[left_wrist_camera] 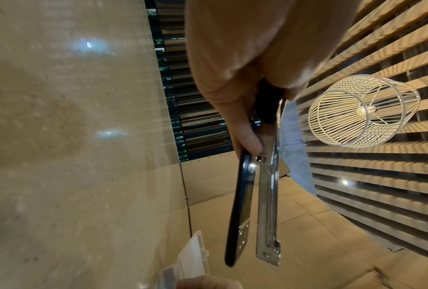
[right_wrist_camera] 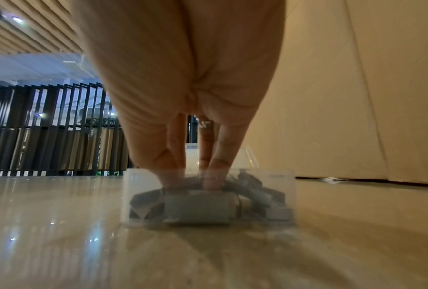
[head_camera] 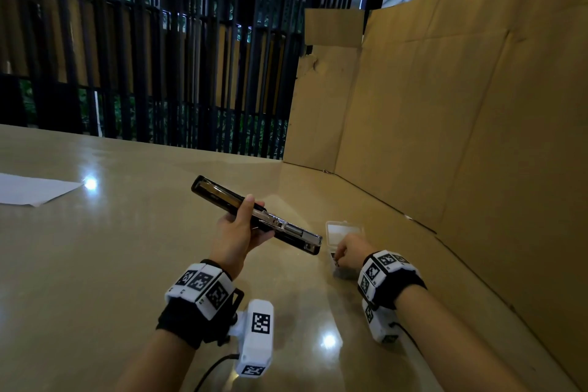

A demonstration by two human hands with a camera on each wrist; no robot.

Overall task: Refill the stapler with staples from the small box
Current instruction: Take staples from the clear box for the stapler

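Note:
My left hand [head_camera: 245,223] grips a black stapler [head_camera: 216,192] above the table, thumb over its middle. The stapler is swung open; in the left wrist view its black part [left_wrist_camera: 240,205] and bare metal magazine [left_wrist_camera: 268,205] stand apart under my left hand [left_wrist_camera: 247,140]. To the right on the table sits a small clear plastic box [head_camera: 345,272] with its lid [head_camera: 343,229] flipped back. My right hand [head_camera: 342,256] reaches down into it. In the right wrist view the right hand [right_wrist_camera: 190,179] pinches the top of a grey staple strip [right_wrist_camera: 195,211] inside the box [right_wrist_camera: 288,187], among several loose strips.
A tall cardboard wall [head_camera: 445,121] stands along the right side, close behind the box. A white paper sheet [head_camera: 31,189] lies at the far left of the glossy beige table [head_camera: 111,264]. Black slatted railing [head_camera: 159,57] runs beyond the far edge.

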